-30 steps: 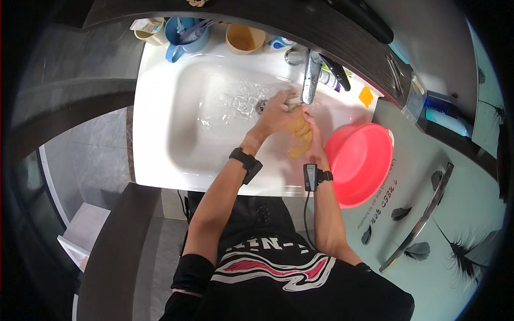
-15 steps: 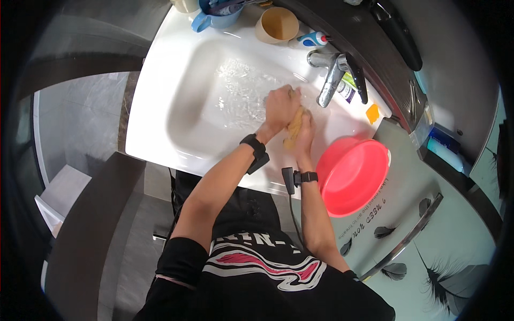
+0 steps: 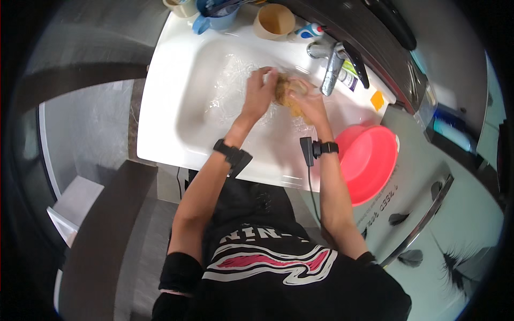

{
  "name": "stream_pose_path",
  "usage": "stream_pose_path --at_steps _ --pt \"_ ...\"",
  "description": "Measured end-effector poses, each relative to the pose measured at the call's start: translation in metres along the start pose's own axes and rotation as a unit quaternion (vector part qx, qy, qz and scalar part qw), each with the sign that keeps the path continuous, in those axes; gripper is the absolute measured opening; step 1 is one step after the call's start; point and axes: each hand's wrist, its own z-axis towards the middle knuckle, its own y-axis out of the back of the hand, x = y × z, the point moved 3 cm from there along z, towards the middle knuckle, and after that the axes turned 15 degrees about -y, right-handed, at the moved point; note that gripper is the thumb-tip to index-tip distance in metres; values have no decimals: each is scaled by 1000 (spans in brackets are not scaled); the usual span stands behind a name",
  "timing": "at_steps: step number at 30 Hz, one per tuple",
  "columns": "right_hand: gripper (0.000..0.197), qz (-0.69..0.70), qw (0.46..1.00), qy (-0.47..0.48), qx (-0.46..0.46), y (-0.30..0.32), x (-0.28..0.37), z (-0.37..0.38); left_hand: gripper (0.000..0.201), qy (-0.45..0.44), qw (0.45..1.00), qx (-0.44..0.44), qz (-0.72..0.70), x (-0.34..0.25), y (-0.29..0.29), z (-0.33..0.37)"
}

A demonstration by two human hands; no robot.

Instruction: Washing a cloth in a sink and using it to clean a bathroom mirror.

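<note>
A wet yellow-tan cloth (image 3: 296, 108) is bunched between my hands over the white sink basin (image 3: 188, 109), close to the faucet. My right hand (image 3: 311, 100) grips its right part. At the cloth's left edge, my left hand (image 3: 259, 95) has curved fingers closed on it, though the fingertips are partly hidden. Rippling water (image 3: 227, 99) covers the bottom of the basin. The chrome faucet (image 3: 333, 72) with a black lever stands just beyond my right hand. Each wrist wears a black strap with a small device.
A pink plastic basin (image 3: 369, 160) sits right of the sink on a pale glass surface. Along the sink's back rim stand a blue cup (image 3: 217, 21), a tan cup (image 3: 274, 21), a blue-and-white tube (image 3: 309, 32) and another tube (image 3: 348, 80). An orange patch (image 3: 377, 100) lies near the corner.
My hands have moved apart and the cloth is spread wider between them. The left hand has shifted left and up. The whole view has shifted slightly.
</note>
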Motion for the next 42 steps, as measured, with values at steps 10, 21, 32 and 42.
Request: stream_pose_path --at_steps 10,21,32,42 --pt "43 -163 980 107 -49 15 -3 22 36 89 993 -70 -25 -36 97 -60" --pt "44 -144 985 -11 -94 46 -9 -19 25 54 998 -25 33 -53 91 -59" --pt "35 -152 974 90 -144 62 0 -45 16 -19 997 1 70 -86 68 -37" --pt "44 -196 962 188 0 31 10 14 18 -75 992 45 88 -126 45 -30"
